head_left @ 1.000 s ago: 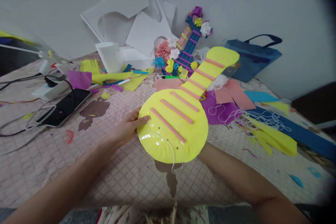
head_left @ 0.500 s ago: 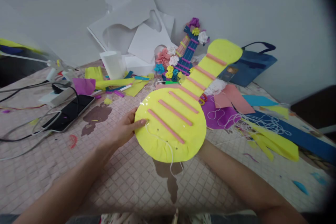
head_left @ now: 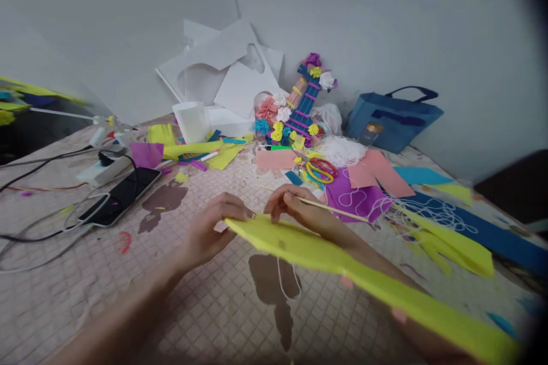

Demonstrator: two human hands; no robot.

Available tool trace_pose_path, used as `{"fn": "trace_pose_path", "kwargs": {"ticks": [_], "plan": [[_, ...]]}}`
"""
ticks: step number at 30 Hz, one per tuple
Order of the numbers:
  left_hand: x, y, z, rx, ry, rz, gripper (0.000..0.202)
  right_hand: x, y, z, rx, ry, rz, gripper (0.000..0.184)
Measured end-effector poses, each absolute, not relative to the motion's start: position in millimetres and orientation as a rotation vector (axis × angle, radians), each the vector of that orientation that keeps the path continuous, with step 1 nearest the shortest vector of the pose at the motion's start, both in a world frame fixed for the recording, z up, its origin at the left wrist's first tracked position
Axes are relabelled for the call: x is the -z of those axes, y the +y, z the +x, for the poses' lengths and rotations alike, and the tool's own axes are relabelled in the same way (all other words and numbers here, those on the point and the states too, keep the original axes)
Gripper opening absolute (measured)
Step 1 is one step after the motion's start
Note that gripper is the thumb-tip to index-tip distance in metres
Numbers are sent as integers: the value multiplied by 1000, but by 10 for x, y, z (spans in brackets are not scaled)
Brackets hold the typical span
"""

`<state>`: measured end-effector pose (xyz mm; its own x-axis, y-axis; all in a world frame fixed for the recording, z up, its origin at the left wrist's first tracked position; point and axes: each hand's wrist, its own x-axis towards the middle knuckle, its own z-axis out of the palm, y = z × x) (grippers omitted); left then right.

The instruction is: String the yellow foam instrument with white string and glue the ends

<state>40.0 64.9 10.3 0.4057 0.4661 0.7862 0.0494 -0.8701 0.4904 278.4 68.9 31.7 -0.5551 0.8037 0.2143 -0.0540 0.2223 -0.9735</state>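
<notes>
A yellow paper guitar [head_left: 308, 248] is tilted nearly edge-on, its neck running to the lower right. My left hand [head_left: 216, 222] pinches the rim of its round body. At that same rim, my right hand [head_left: 299, 211] has its fingers curled and a thin wooden stick [head_left: 336, 209] held across them; the stick points back to the right. A white string [head_left: 282, 279] hangs in a loop below the body. Pink strips on the guitar's front are mostly turned out of sight, with only small ends showing underneath.
A blue paper guitar with paper flowers [head_left: 306, 102] leans by white board offcuts [head_left: 240, 63]. Scissors [head_left: 319, 170], tangled string [head_left: 445, 217] and coloured paper scraps lie to the right. A phone [head_left: 122, 197] and power strip [head_left: 103, 168] with cables lie left; a blue bag [head_left: 396, 122] stands behind.
The yellow guitar has turned from face-on to nearly edge-on, its neck swinging down to the lower right. My right hand, hidden behind it before, now shows at the rim with the stick.
</notes>
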Motion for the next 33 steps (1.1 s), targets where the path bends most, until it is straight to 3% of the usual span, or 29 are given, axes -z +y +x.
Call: {"fn": "trace_pose_path", "kwargs": {"ticks": [12,17,26,33], "plan": [[119,687,369,-1580,435,2555,20,-557,676,2540,-824,-2267,-732,7],[69,691,386,-1583,457,2545,23,-560,709,2463,-815,-2279,-744,8],[45,694,397,-1551,435,2531,17,-520,767,2557,-1135,-2104,-843,12],[111,735,386,-1559,476,2534,18,-501,769,2483,-895,-2282,-714,10]]}}
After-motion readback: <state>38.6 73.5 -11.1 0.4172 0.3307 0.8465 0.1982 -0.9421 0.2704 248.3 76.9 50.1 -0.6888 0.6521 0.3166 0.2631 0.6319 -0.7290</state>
